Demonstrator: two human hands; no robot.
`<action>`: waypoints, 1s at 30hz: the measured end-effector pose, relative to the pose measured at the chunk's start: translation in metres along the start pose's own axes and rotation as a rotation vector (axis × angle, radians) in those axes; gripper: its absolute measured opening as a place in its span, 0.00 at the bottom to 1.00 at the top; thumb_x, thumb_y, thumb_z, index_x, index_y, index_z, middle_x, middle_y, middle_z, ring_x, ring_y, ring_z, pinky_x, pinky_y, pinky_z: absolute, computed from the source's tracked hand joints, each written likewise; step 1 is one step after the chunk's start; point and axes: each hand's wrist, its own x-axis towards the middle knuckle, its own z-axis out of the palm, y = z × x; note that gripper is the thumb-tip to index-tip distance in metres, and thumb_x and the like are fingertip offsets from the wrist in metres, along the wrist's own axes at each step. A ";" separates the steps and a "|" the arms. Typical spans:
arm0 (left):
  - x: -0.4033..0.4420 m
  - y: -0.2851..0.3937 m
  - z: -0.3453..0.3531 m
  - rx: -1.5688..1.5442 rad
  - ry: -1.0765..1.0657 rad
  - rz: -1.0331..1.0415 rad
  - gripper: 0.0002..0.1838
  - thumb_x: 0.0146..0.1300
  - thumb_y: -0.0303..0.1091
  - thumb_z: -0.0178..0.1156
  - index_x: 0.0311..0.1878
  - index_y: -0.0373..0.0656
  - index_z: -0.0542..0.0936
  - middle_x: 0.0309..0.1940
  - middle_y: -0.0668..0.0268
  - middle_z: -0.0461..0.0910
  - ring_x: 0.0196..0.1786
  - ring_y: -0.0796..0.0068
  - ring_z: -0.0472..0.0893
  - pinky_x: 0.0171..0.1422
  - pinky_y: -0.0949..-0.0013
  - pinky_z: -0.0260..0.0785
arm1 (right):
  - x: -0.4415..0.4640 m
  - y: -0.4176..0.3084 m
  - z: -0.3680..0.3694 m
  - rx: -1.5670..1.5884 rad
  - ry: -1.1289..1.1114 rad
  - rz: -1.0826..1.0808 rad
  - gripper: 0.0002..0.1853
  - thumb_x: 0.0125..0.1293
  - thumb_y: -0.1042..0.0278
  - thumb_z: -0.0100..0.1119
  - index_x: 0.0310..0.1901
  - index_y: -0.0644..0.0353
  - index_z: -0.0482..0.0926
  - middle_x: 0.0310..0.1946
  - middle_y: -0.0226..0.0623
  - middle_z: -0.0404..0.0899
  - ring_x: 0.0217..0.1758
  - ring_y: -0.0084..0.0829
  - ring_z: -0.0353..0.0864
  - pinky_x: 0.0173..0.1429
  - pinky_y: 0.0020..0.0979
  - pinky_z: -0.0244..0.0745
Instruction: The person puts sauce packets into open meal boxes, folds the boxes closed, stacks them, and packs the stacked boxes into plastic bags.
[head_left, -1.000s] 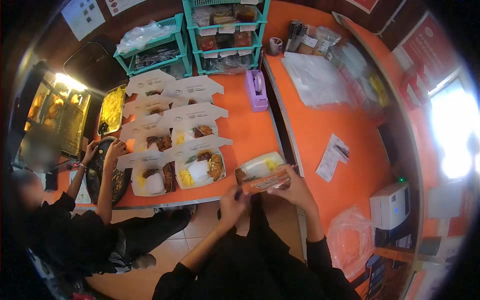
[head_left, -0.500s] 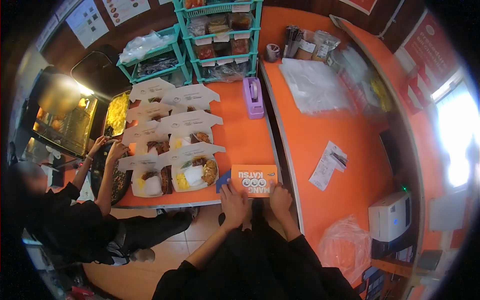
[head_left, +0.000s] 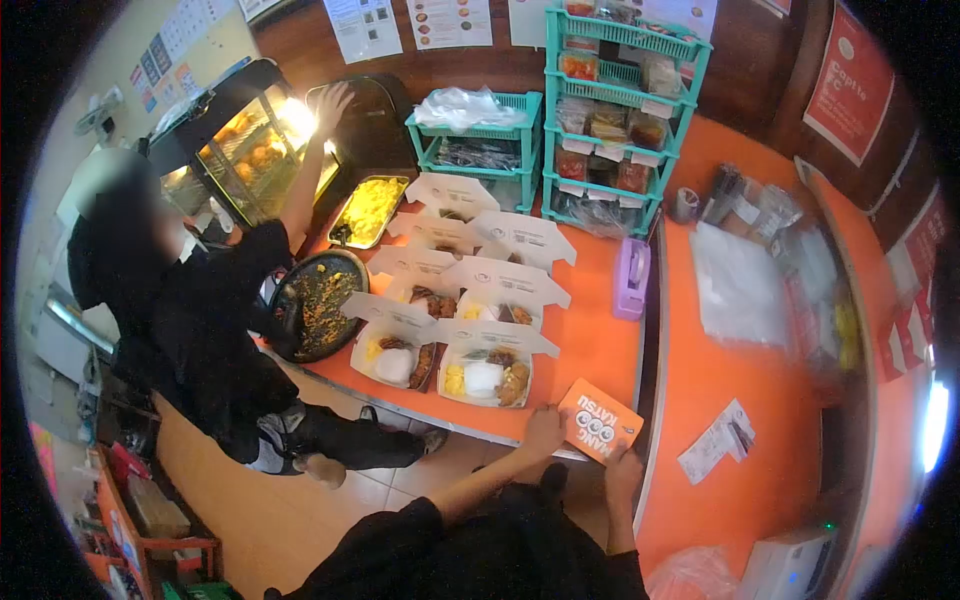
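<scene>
Head view: the closed orange box [head_left: 601,419] sits between the left hand [head_left: 543,432] and right hand [head_left: 623,472], both grasping its near corners; bare counter [head_left: 601,350] lies beyond the box, the counter's edge just before it.

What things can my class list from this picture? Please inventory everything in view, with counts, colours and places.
Closed box: one, orange, counter's front edge
Open food boxes: seven, pale inside, mid-counter
Round pan: one, black, left of boxes
Tray of yellow food: one, silvery, behind pan
Display cabinet: one, black, back left
Racks: two, teal, back
Tape dispenser: one, purple, right of boxes
Clear bags: uncountable, whitish, right counter
Papers: overlapping, mostly white, right counter
Wall sheets: several, white or red
Counters: two sections, orange
Co-worker: one, black clothing, left
Left hand: one, bare, closed box's left side
Right hand: one, bare, its near right corner
</scene>
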 end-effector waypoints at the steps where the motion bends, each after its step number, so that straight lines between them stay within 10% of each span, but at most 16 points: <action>1: 0.003 -0.003 -0.003 -0.001 0.006 0.002 0.20 0.69 0.40 0.53 0.48 0.26 0.73 0.38 0.40 0.77 0.41 0.39 0.79 0.45 0.47 0.72 | 0.002 0.002 -0.004 0.049 -0.037 -0.014 0.31 0.76 0.49 0.37 0.35 0.73 0.79 0.31 0.63 0.80 0.37 0.61 0.81 0.42 0.55 0.74; 4: 0.005 -0.013 -0.020 -0.109 -0.259 -0.071 0.21 0.72 0.42 0.50 0.51 0.29 0.74 0.44 0.44 0.77 0.48 0.43 0.78 0.48 0.49 0.71 | -0.007 0.003 -0.024 0.164 -0.051 -0.105 0.27 0.76 0.51 0.42 0.41 0.74 0.78 0.37 0.62 0.79 0.42 0.57 0.80 0.46 0.49 0.74; 9: -0.006 -0.006 -0.029 -0.438 0.147 0.341 0.23 0.74 0.41 0.46 0.65 0.36 0.71 0.50 0.44 0.71 0.51 0.46 0.75 0.53 0.52 0.69 | -0.020 0.006 -0.025 0.477 0.028 -0.153 0.23 0.74 0.54 0.49 0.51 0.73 0.74 0.46 0.58 0.77 0.51 0.50 0.77 0.55 0.42 0.71; 20: -0.001 -0.011 -0.015 -0.319 0.162 0.199 0.22 0.73 0.41 0.49 0.59 0.32 0.74 0.39 0.50 0.71 0.41 0.54 0.74 0.49 0.57 0.69 | -0.001 0.000 -0.024 0.130 -0.067 -0.050 0.23 0.74 0.54 0.48 0.47 0.74 0.74 0.45 0.62 0.76 0.51 0.58 0.75 0.57 0.50 0.66; 30: -0.015 -0.005 -0.025 -0.325 0.127 0.032 0.20 0.71 0.42 0.52 0.51 0.31 0.78 0.39 0.46 0.75 0.40 0.51 0.75 0.45 0.53 0.69 | -0.014 0.029 0.006 0.428 0.067 -0.049 0.24 0.76 0.53 0.45 0.50 0.73 0.73 0.45 0.57 0.77 0.51 0.49 0.77 0.57 0.44 0.67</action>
